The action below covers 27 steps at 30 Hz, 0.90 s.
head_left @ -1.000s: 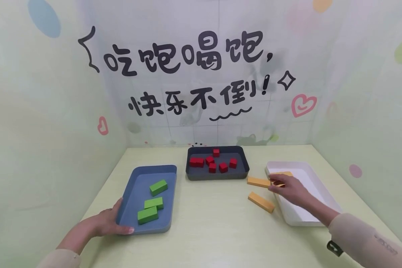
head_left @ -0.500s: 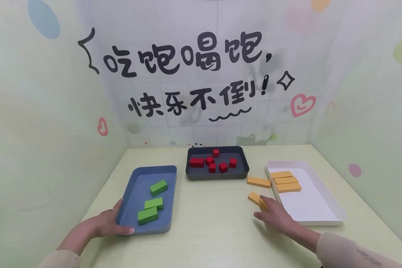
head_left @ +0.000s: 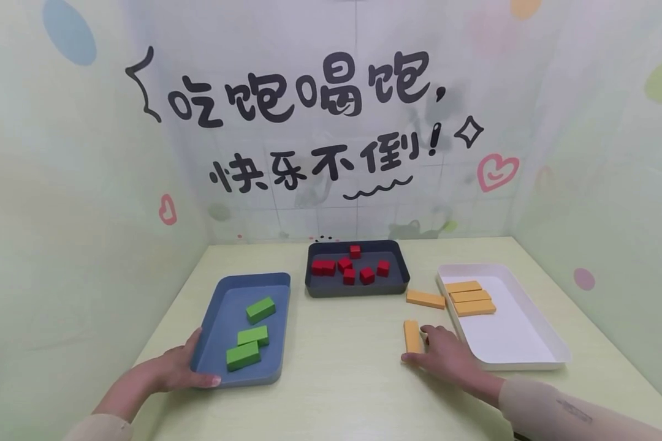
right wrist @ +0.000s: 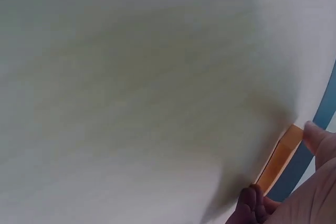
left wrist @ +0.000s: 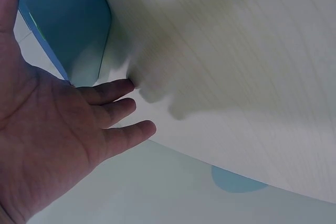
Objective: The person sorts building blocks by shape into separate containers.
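Observation:
In the head view, my left hand [head_left: 171, 366] rests at the near left corner of the blue tray [head_left: 209, 318], thumb along its front edge. The left wrist view shows its fingers [left wrist: 118, 111] straight and spread. Three green blocks [head_left: 252, 335] lie in that tray. My right hand [head_left: 444, 354] holds a flat orange block [head_left: 412, 336] on the table between thumb and fingers, the thumb at its near end. In the right wrist view the orange block [right wrist: 281, 158] shows between thumb and fingertips. Another orange block [head_left: 425, 299] lies beyond, beside the white tray [head_left: 521, 337].
Three orange blocks [head_left: 471, 297] lie side by side at the left of the white tray. A dark grey tray [head_left: 358, 290] with several red cubes [head_left: 349, 277] stands at the back middle. Printed walls [head_left: 331, 214] enclose the pale table [head_left: 331, 367] behind and at both sides.
My right hand has moved from the white tray to the nearer orange block on the table. That block has turned to point nearly straight away from me. The left hand has stayed put.

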Each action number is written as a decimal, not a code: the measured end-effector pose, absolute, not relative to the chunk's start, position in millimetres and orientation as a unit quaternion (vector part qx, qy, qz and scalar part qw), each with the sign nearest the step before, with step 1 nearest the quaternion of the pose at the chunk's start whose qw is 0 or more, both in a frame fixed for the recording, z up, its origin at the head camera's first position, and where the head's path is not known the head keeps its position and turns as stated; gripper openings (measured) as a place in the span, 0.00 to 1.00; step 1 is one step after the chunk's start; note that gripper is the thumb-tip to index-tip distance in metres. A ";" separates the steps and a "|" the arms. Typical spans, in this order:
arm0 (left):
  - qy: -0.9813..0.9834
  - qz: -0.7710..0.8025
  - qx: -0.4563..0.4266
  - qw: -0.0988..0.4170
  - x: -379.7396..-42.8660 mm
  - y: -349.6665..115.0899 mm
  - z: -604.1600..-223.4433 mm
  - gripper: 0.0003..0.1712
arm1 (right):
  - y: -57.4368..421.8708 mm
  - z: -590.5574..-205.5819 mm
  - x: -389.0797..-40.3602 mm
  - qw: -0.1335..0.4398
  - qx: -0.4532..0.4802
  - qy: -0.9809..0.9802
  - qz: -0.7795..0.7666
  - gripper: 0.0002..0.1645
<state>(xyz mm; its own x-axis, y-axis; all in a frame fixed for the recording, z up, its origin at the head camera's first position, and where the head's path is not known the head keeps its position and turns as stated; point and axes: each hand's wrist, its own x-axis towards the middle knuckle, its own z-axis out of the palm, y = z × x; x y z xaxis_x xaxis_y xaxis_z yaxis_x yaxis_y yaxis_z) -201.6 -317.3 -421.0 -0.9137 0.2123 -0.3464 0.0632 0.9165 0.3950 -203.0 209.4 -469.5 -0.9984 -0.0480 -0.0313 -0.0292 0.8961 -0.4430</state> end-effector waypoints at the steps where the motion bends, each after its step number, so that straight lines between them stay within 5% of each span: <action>1: 0.959 0.191 0.071 0.196 -201.5 -317.4 -421.4 0.74 | 208.2 -468.2 -203.4 0.023 -0.023 0.975 -0.221 0.49; 13: 0.960 0.193 0.076 0.189 -200.9 -317.7 -421.4 0.73 | 210.1 -456.3 -203.5 0.000 -0.063 0.969 -0.240 0.22; 22: 0.959 0.192 0.074 0.193 -199.9 -317.5 -422.4 0.73 | 244.0 -431.1 -212.6 -0.006 -0.201 0.937 -0.285 0.20; 27: 0.959 0.198 0.077 0.189 -199.7 -316.6 -419.5 0.73 | 283.0 -410.8 -224.1 -0.020 -0.196 0.930 -0.309 0.22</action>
